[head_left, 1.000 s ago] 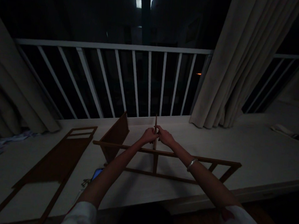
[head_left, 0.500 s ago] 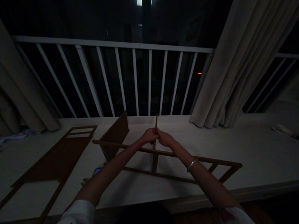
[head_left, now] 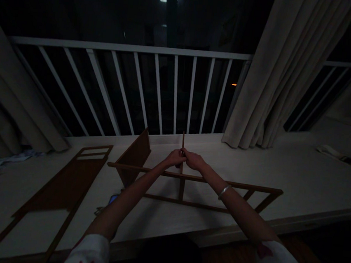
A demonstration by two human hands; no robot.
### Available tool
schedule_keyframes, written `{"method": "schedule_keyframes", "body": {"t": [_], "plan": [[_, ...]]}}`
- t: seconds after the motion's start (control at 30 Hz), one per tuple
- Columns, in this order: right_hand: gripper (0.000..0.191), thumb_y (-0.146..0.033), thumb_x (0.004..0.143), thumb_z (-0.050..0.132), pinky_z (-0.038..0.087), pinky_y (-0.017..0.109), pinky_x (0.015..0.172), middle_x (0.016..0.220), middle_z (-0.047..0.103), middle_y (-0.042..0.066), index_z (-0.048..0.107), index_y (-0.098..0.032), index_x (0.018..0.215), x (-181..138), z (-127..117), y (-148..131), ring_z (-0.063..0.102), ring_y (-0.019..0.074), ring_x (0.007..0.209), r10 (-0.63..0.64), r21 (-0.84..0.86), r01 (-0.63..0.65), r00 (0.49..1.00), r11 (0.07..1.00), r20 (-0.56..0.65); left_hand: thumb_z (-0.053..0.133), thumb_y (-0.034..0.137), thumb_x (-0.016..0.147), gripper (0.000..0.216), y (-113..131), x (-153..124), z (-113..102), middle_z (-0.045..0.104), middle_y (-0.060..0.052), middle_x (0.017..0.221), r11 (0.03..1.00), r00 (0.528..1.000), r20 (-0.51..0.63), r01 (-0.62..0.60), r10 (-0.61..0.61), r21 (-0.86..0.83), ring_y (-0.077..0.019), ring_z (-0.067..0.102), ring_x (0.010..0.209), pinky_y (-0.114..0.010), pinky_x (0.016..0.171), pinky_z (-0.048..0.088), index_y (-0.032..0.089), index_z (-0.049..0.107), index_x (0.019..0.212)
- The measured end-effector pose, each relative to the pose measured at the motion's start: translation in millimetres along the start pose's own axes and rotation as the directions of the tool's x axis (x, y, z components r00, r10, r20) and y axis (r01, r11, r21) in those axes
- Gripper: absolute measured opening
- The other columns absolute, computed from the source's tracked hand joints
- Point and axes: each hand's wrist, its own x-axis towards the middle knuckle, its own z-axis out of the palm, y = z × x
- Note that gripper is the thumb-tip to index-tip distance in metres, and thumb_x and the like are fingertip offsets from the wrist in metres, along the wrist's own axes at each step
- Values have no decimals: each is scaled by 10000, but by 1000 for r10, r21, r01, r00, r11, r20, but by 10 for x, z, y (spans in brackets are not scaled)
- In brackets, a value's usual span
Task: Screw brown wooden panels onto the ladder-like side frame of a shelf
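A brown wooden shelf frame (head_left: 205, 206) lies on its side on a pale ledge, with a wide panel (head_left: 136, 150) at its left end. A thin board (head_left: 183, 139), seen nearly edge-on, stands up from the frame's middle. My left hand (head_left: 174, 158) and my right hand (head_left: 193, 159) meet at this board, one on each side, fingers closed and fingertips together. Whatever small thing lies between the fingertips is hidden in the dark. A silver bangle (head_left: 224, 192) circles my right wrist.
Another wooden frame with a panel (head_left: 61, 182) lies flat at the left. Beside my left forearm is a phone-like device with a lit screen (head_left: 113, 198). Behind the ledge (head_left: 240, 166) runs a white railing (head_left: 140, 49), with curtains (head_left: 269, 87) at both sides. Patterned cloth (head_left: 1, 164) lies far left.
My hands stay pinched together at the board with hardly any movement. The whole view has shifted very slightly; the shelf frame keeps its place on the ledge.
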Motion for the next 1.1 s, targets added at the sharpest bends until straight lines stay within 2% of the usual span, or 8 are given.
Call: {"method": "schedule_keyframes", "body": {"t": [0.2,0.37,0.53,0.73,0.93,1.1], "plan": [[373,-244,799,406,389,269,687,1124,549,62,366,-247,1170,25,1,9,552,199,907,-39,111,42,999,993,-25,539,260,672,158,7,-52,-16,485,30,430,997,997,79,15,-9,-70,-76,477,367,-171,378,384,112,489,647],[309,-298,828,384,391,239,672,1042,580,49,390,-210,1124,39,18,35,552,161,833,-66,205,71,997,976,-32,566,294,666,199,31,-88,-45,477,39,446,993,994,111,27,-15,-111,-63,460,366,-170,380,378,117,475,659],[275,-303,875,289,393,240,657,956,604,44,378,-199,1113,47,52,62,558,146,771,-72,280,78,997,957,-34,595,256,648,204,21,-83,-23,458,53,427,991,996,79,45,-35,-123,-63,467,373,-169,388,377,131,435,627],[287,-368,897,208,394,253,691,934,597,37,412,-216,1031,56,64,73,558,148,797,-49,348,63,998,935,-50,613,256,655,246,36,-75,15,424,72,417,990,999,31,37,-34,-134,-46,451,380,-165,409,393,139,402,603],[277,-419,879,272,395,256,705,873,597,17,410,-208,994,101,89,89,556,133,758,-13,403,41,997,914,-72,615,291,665,262,17,-89,10,430,84,458,987,1000,4,10,-9,-158,-41,440,380,-172,396,404,146,397,689],[255,-394,863,324,404,255,681,813,593,6,409,-193,995,150,129,97,544,123,708,3,443,34,997,896,-83,625,266,653,262,23,-95,4,442,80,462,985,1000,22,13,-9,-174,-40,446,380,-199,427,443,142,395,676]]}}
